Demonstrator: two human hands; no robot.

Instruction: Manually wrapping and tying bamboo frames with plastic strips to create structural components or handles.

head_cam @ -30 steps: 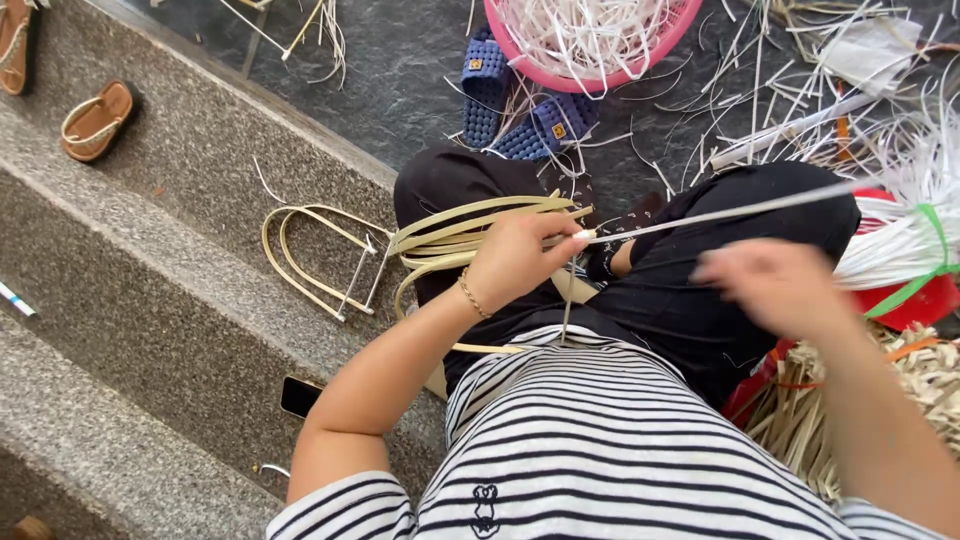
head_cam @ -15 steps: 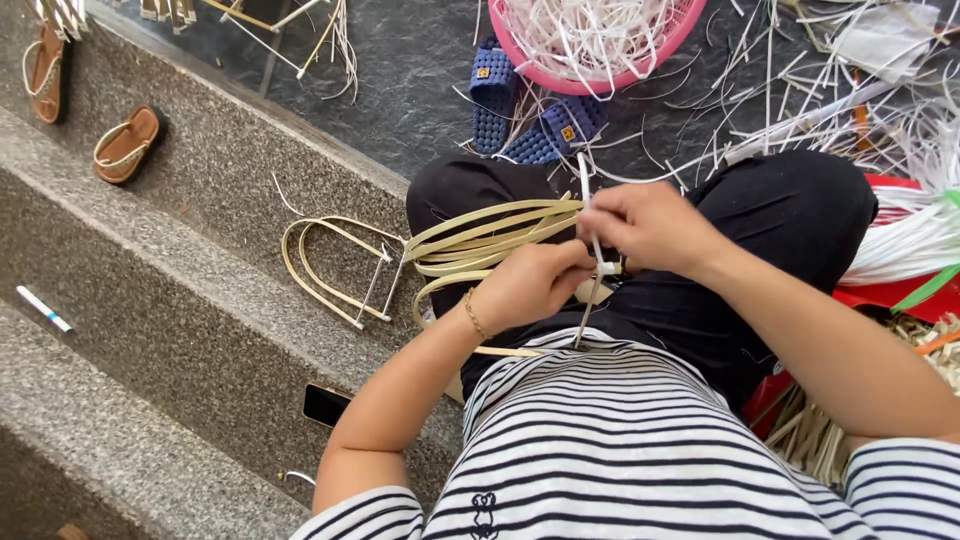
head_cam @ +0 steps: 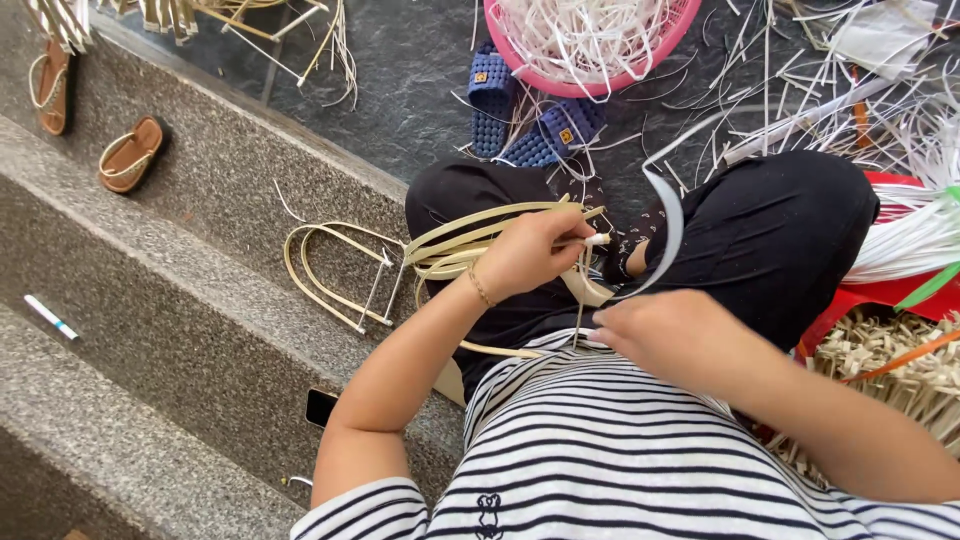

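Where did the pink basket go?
The pink basket sits at the top middle of the head view, on the dark floor beyond the person's knees, full of white strips, with the blue slippers just beside its lower left rim.

I see loop bundle [head_cam: 470,240] on lap, finished loops [head_cam: 335,275] on step to its left, basin [head_cam: 585,45] ahead, slippers [head_cam: 530,115] just before it, sandals [head_cam: 95,125] far left.

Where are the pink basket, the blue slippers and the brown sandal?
pink basket [head_cam: 640,78], head view, on its lower rim.
blue slippers [head_cam: 492,100], head view, on the top of the left slipper.
brown sandal [head_cam: 130,155], head view, on its footbed, on the stone step.
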